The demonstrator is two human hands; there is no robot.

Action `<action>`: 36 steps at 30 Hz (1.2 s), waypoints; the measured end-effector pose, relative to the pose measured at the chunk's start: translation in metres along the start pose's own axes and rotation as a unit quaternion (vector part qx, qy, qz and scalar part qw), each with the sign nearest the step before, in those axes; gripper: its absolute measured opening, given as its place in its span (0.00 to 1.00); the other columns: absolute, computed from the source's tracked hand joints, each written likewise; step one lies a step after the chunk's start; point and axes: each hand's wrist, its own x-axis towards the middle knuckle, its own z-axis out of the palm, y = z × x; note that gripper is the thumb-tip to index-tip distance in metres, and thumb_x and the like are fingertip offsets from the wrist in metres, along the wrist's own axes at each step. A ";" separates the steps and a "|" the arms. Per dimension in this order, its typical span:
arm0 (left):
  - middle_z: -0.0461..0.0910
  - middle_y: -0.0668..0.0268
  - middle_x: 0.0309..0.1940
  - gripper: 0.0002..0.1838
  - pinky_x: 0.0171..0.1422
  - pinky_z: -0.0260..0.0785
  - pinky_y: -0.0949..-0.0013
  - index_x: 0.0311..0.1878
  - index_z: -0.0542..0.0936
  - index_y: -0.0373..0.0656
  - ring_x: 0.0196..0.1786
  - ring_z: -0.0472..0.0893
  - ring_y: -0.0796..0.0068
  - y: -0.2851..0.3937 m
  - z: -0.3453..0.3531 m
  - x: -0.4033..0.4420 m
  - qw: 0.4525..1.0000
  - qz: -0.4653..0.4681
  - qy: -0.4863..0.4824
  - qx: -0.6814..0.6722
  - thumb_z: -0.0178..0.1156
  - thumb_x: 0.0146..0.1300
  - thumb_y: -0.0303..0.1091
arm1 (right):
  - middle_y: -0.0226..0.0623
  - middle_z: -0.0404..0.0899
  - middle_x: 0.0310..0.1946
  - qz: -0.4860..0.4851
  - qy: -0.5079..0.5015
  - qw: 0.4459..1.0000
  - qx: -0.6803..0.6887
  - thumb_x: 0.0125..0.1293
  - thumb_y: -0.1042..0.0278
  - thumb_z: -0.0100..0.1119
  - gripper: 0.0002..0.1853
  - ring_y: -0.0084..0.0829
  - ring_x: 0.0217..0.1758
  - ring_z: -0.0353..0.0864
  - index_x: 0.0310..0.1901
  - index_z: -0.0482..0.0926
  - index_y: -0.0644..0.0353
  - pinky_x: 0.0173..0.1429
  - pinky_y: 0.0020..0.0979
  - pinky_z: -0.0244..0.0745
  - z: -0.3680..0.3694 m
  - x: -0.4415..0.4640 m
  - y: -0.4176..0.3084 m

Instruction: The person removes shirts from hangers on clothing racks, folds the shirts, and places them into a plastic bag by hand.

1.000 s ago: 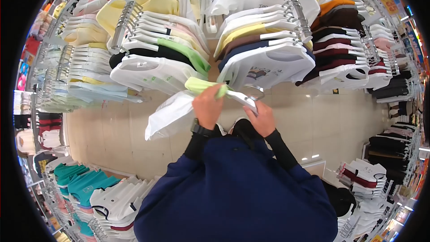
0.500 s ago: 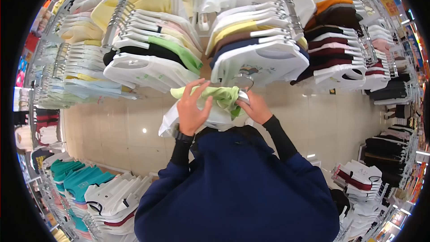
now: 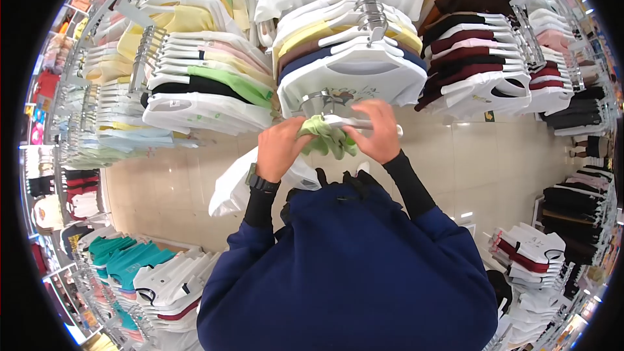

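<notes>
Green garment (image 3: 317,125) bunches in your left hand (image 3: 278,149), newly closed. Your right hand (image 3: 378,131) holds the hanger (image 3: 346,121), one end bare.

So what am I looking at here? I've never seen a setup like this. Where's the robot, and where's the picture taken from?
There's no robot: these are a person's own bare hands. The camera is worn on the head, looking forward and down, so the navy top at the bottom is the wearer's. The wide lens bends the edges.

The left hand, with a dark watch at its wrist, grips a light-green garment. The right hand holds a white hanger. A thin white item hangs by the left hand; I can't tell whether it is cloth or a bag.

There's no worktop, just a shiny floor and shirts hanging all around.
</notes>
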 end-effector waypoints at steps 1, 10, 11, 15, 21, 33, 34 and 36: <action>0.84 0.62 0.36 0.15 0.38 0.73 0.59 0.45 0.82 0.45 0.37 0.82 0.54 0.002 -0.001 0.001 1.000 -0.007 0.003 0.005 0.69 0.57 0.41 | 0.36 0.78 0.28 -0.023 0.034 0.999 -0.025 0.51 0.71 0.71 0.14 0.43 0.30 0.79 0.39 0.78 0.57 0.35 0.39 0.72 -0.005 -0.021 0.007; 0.83 0.60 0.35 0.14 0.38 0.72 0.60 0.43 0.84 0.44 0.36 0.82 0.54 0.018 -0.006 -0.006 0.999 -0.014 0.031 -0.033 0.71 0.54 0.37 | 0.34 0.77 0.26 0.469 -0.032 0.868 0.163 0.65 0.58 0.67 0.15 0.25 0.29 0.77 0.38 0.74 0.60 0.35 0.30 0.74 0.075 -0.144 0.075; 0.83 0.60 0.35 0.14 0.38 0.72 0.60 0.43 0.84 0.44 0.36 0.82 0.54 0.021 -0.009 -0.008 0.999 -0.016 0.025 -0.037 0.71 0.54 0.36 | 0.34 0.77 0.27 0.453 -0.025 0.871 0.189 0.65 0.58 0.67 0.16 0.25 0.30 0.77 0.40 0.73 0.60 0.36 0.31 0.75 0.084 -0.138 0.079; 0.84 0.60 0.35 0.14 0.38 0.73 0.61 0.43 0.84 0.44 0.36 0.82 0.54 0.029 -0.019 -0.015 0.998 -0.024 0.010 -0.051 0.72 0.53 0.34 | 0.34 0.77 0.33 0.447 -0.051 0.868 0.211 0.64 0.59 0.66 0.18 0.26 0.34 0.78 0.47 0.71 0.58 0.39 0.32 0.76 0.107 -0.123 0.080; 0.85 0.57 0.39 0.16 0.43 0.75 0.64 0.45 0.84 0.44 0.39 0.83 0.53 0.017 -0.027 -0.026 0.995 -0.055 0.069 -0.050 0.72 0.51 0.29 | 0.32 0.78 0.34 0.616 0.136 0.663 0.404 0.69 0.68 0.55 0.08 0.27 0.36 0.82 0.48 0.72 0.54 0.34 0.29 0.81 0.098 -0.126 0.112; 0.84 0.58 0.37 0.17 0.41 0.74 0.62 0.47 0.84 0.46 0.37 0.82 0.53 -0.013 -0.010 -0.032 0.994 -0.056 0.089 -0.008 0.72 0.51 0.30 | 0.30 0.72 0.19 0.359 0.049 0.932 0.005 0.55 0.78 0.59 0.08 0.23 0.20 0.73 0.37 0.76 0.58 0.28 0.29 0.68 -0.007 -0.051 0.085; 0.84 0.58 0.37 0.17 0.41 0.74 0.62 0.47 0.84 0.46 0.37 0.82 0.53 -0.013 -0.008 -0.030 0.994 -0.053 0.091 -0.008 0.72 0.51 0.30 | 0.31 0.71 0.18 0.339 0.037 0.940 -0.007 0.54 0.79 0.59 0.08 0.25 0.20 0.73 0.36 0.77 0.58 0.28 0.30 0.68 -0.010 -0.044 0.076; 0.84 0.58 0.37 0.16 0.41 0.73 0.62 0.46 0.84 0.45 0.37 0.82 0.54 -0.014 -0.009 -0.026 0.994 -0.054 0.095 -0.005 0.72 0.51 0.30 | 0.33 0.68 0.16 0.298 0.011 0.954 -0.031 0.53 0.79 0.59 0.08 0.28 0.19 0.72 0.36 0.78 0.58 0.28 0.31 0.66 -0.014 -0.033 0.064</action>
